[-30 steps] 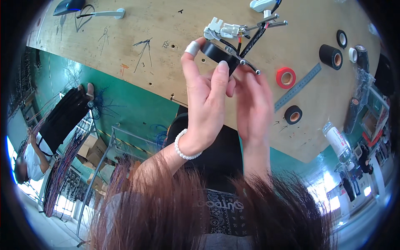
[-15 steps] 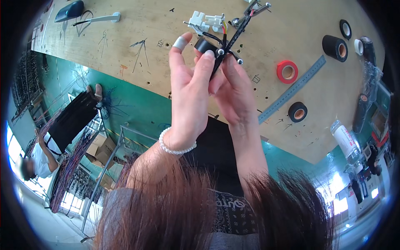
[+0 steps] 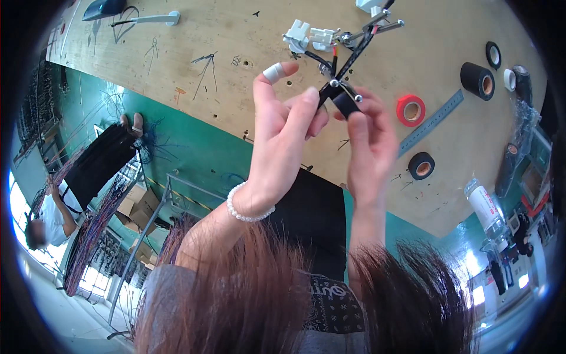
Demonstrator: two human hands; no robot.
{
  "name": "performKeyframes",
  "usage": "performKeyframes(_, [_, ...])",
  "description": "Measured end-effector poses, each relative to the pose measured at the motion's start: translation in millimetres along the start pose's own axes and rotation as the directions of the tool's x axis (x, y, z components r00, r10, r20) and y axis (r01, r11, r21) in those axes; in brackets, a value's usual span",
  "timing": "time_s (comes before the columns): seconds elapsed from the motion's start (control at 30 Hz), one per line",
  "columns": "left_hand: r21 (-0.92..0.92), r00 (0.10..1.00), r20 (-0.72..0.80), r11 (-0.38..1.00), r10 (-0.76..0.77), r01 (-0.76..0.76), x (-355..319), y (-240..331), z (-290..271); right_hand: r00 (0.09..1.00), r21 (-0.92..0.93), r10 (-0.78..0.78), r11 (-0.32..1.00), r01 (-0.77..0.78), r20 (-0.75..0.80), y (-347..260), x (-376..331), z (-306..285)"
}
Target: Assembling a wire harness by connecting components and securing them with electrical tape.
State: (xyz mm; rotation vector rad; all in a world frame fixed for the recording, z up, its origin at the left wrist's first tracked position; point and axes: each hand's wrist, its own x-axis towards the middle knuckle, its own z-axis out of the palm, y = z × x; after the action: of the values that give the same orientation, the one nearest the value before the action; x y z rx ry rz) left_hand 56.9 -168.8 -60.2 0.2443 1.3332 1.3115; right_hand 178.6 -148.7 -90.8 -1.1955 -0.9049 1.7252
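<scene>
My left hand (image 3: 280,133), with white wrapping on a raised fingertip, pinches the black-wrapped trunk of a wire harness (image 3: 354,61) just below where it branches. A small roll of black tape (image 3: 345,106) is held between the thumb and fingers of my right hand (image 3: 372,147), right beside that junction. Thin metal pegs (image 3: 334,84) stand around the branches. One branch runs up-left toward a white connector (image 3: 297,35); red and yellow wires lead up near a second white connector (image 3: 322,39). The tape's loose end cannot be made out.
On the wooden board lie a red tape roll (image 3: 411,110), a steel ruler (image 3: 433,122), a black tape roll (image 3: 421,166) and a larger black roll (image 3: 477,81). A plastic bottle (image 3: 486,203) is at the right edge. Another person (image 3: 56,221) stands far left beside hanging wires.
The tape roll has passed from my left hand's side of the junction to my right hand, which has moved right. My left hand now grips the harness trunk. The view has shifted slightly.
</scene>
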Motion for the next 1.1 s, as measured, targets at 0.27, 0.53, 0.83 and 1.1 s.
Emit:
performKeyframes(0.27, [0.337, 0.893, 0.217, 0.828, 0.395, -0.448, -17.7, -7.0, 2.7, 0.884, -0.787, -0.465, 0.564, 0.250, -0.052, -61.3, -15.1, 77.9])
performKeyframes(0.53, [0.290, 0.930, 0.057, 0.885, 0.363, -0.364, -12.2, -10.7, 3.6, 0.933, -0.270, -0.059, 0.962, -0.042, -0.355, -16.2, -29.4, 30.2])
performKeyframes(0.83, [0.256, 0.876, -0.151, 0.874, 0.459, -0.414, -3.9, -14.6, 26.2, 0.872, 0.633, 0.402, 0.606, -0.482, 0.279, 15.9, 2.9, 21.1])
performKeyframes(1.1, [0.144, 0.972, -0.165, 0.979, 0.165, -0.142, -23.4, -2.8, 11.9, 0.921, 0.374, 0.247, 0.858, -0.353, 0.302, 28.5, 12.9, 34.0])
